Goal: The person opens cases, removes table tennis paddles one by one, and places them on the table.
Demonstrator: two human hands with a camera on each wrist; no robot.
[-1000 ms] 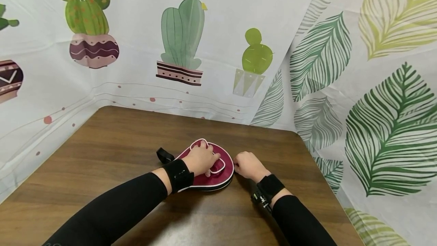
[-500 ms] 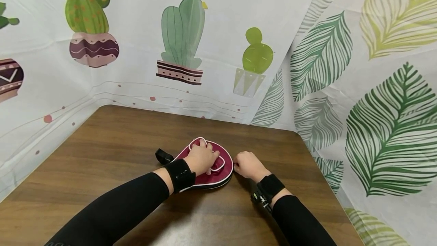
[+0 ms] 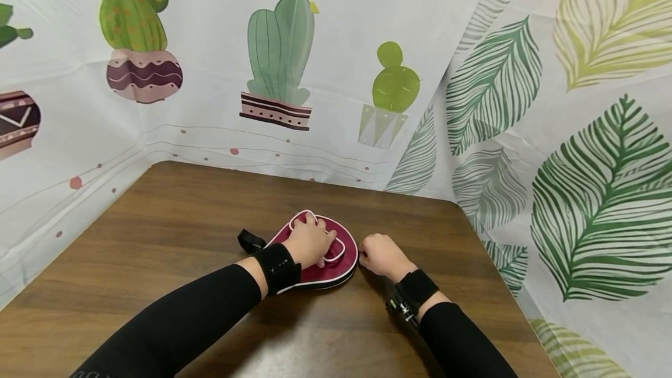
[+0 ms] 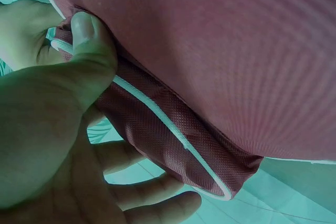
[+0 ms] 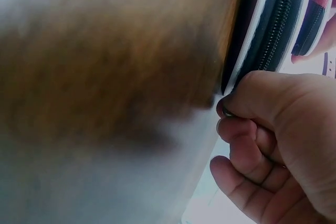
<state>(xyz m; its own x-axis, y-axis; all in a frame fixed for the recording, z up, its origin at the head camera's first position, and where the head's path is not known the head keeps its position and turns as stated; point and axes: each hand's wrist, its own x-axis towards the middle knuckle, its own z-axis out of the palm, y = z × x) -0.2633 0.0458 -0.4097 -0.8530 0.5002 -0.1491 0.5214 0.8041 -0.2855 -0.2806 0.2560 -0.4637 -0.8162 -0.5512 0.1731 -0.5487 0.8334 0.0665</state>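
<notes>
A burgundy paddle-shaped zip case (image 3: 317,275) with white piping lies on the table, its narrow end towards the left. On its top is a raised, piped pocket (image 4: 149,135). My left hand (image 3: 308,242) pinches that pocket, thumb on one side and fingers spread on the other. At the case's rounded right end, my right hand (image 3: 382,255) has its fingers curled in. In the right wrist view, thumb and forefinger pinch a small zipper pull (image 5: 227,112), mostly hidden, at the end of the dark zipper (image 5: 278,24) along the case's side.
A black strap loop (image 3: 250,241) sticks out at the case's narrow end. The brown wooden table (image 3: 205,209) meets a white cloth backdrop (image 3: 210,74) printed with cacti and leaves at its back and sides. Each wrist wears a black band (image 3: 416,287).
The case and the left hand have shifted very slightly, the case a touch to the left and away. The right hand stays almost in place, a small gap opening beside the case's edge.
</notes>
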